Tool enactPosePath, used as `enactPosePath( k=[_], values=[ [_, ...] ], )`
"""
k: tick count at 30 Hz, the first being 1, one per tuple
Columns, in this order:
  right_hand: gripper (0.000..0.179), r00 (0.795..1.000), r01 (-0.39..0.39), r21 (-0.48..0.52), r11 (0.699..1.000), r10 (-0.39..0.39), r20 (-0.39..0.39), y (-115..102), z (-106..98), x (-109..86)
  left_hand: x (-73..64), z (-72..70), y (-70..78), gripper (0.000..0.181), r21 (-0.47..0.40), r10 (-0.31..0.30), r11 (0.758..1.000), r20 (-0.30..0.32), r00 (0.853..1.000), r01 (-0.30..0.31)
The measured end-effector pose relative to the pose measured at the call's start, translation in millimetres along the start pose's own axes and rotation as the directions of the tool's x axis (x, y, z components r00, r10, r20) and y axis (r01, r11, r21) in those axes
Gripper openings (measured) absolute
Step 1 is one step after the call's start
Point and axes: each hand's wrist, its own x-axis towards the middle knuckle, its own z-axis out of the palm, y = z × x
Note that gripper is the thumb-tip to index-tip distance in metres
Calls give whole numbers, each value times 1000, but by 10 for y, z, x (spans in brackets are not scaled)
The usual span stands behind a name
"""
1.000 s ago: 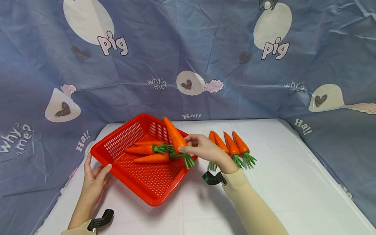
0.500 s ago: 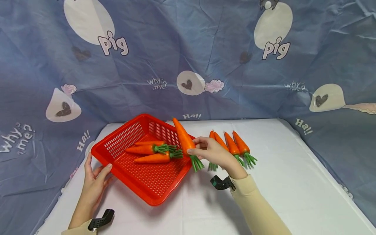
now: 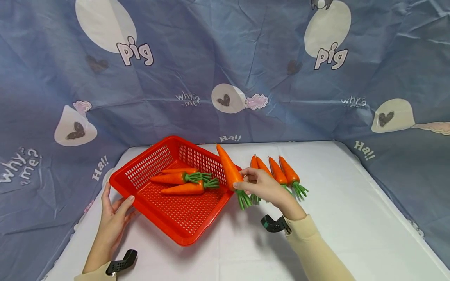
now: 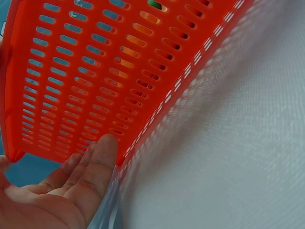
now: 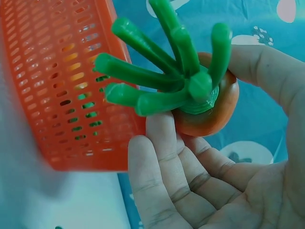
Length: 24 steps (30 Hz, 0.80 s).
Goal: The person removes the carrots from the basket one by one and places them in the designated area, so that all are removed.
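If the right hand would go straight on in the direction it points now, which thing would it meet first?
Probably the red basket, whose right side lies just ahead of the right hand and the carrot it holds. Height is unclear, so it may pass above.

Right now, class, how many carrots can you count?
8: three carrots in the red basket, one carrot in the fingers of the right hand, four carrots on the white cloth, partly behind that hand, which may hide more.

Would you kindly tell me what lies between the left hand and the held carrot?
The basket, with three carrots in it, as the head view shows.
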Motion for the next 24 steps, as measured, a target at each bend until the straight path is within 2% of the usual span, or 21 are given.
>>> enactPosePath(
  k=[6,11,17,24],
  values=[
    [57,1000,-21,-16,1000,21,-15,67,-41,-81,-3,8,7,96,0,-3,1000,-4,1000,3],
    [56,999,-33,-25,999,32,-24,115,-55,-179,0,11,11,96,-2,-15,1000,-8,1000,15],
    [53,998,-50,-6,999,49,-24,211,-48,-294,-1,9,13,97,-7,-9,1000,-4,1000,9],
    [60,998,-56,21,998,56,-38,292,-50,-400,-13,4,8,96,-15,3,1000,4,1000,-3]
  ],
)
